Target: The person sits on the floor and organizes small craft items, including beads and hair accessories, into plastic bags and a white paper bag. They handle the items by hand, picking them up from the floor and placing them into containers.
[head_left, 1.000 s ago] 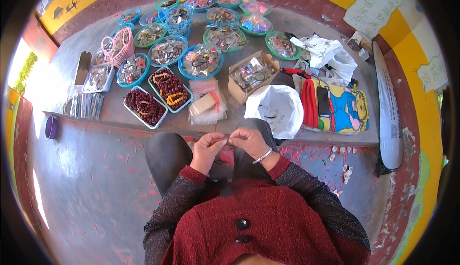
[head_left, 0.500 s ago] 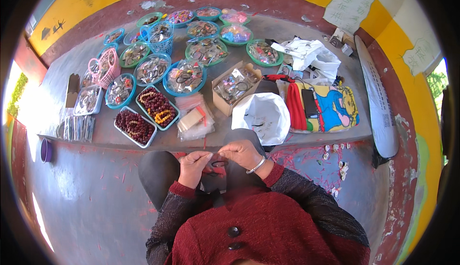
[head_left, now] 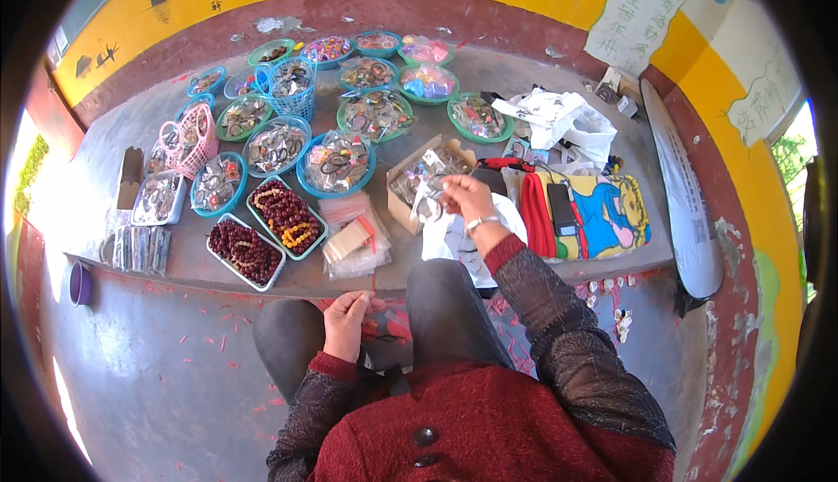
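My right hand (head_left: 467, 198) reaches out over the open cardboard box (head_left: 419, 184) of small trinkets, fingers pinched together on something too small to make out, just above the box's near edge. My left hand (head_left: 347, 323) stays low between my knees, thumb and fingers closed on a thin red thread (head_left: 373, 283) that stands up from it. Just beyond that hand lie clear plastic packets (head_left: 351, 238), and left of them two trays of dark red beads (head_left: 266, 231). Round blue and green baskets (head_left: 336, 161) crowd the ledge behind. A white plastic bag (head_left: 454, 242) lies under my right wrist, beside a colourful cloth (head_left: 602, 216).
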`<state>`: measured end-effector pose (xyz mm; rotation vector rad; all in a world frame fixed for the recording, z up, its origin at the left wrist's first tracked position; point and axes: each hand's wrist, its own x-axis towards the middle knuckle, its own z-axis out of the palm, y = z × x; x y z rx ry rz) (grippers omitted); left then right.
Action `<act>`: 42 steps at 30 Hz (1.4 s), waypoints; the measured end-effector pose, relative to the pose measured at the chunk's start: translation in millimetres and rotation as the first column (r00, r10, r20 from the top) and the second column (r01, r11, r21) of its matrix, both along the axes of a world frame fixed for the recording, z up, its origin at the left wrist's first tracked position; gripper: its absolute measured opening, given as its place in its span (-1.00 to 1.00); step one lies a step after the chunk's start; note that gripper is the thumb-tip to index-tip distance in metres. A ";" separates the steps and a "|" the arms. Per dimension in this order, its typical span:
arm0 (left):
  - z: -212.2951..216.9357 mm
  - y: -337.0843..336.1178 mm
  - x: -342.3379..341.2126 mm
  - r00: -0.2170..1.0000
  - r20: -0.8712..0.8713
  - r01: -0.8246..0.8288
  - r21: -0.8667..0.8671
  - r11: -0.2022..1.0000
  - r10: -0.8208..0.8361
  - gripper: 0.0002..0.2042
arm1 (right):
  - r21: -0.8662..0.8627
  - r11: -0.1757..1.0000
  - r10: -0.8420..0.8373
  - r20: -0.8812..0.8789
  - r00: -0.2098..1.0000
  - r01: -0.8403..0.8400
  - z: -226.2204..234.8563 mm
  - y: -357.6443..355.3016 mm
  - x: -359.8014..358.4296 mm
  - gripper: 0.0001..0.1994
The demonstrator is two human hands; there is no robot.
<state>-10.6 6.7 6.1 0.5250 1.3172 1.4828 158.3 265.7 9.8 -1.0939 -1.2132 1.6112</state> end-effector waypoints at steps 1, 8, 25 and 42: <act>-0.9 1.3 1.6 1.000 -0.009 0.014 -0.007 1.000 -0.014 -0.85 | -0.001 0.999 -0.052 -0.016 0.999 0.052 -0.6 13.2 -2.3 -0.85; 1.8 2.0 1.5 0.999 -0.033 0.005 -0.045 0.999 -0.007 -0.85 | 0.048 0.970 -0.241 0.240 0.940 0.237 -40.6 68.5 35.3 -0.79; -15.5 15.8 13.9 0.972 -0.138 0.160 -0.191 0.968 -0.188 -0.84 | 0.148 0.891 -0.118 0.988 0.096 -0.428 -191.7 1.6 83.5 -0.82; -29.3 30.4 28.0 0.930 -0.269 0.186 -0.249 0.951 -0.252 -0.84 | 0.270 0.858 -0.167 0.951 0.258 -0.437 -221.9 41.5 38.1 -0.80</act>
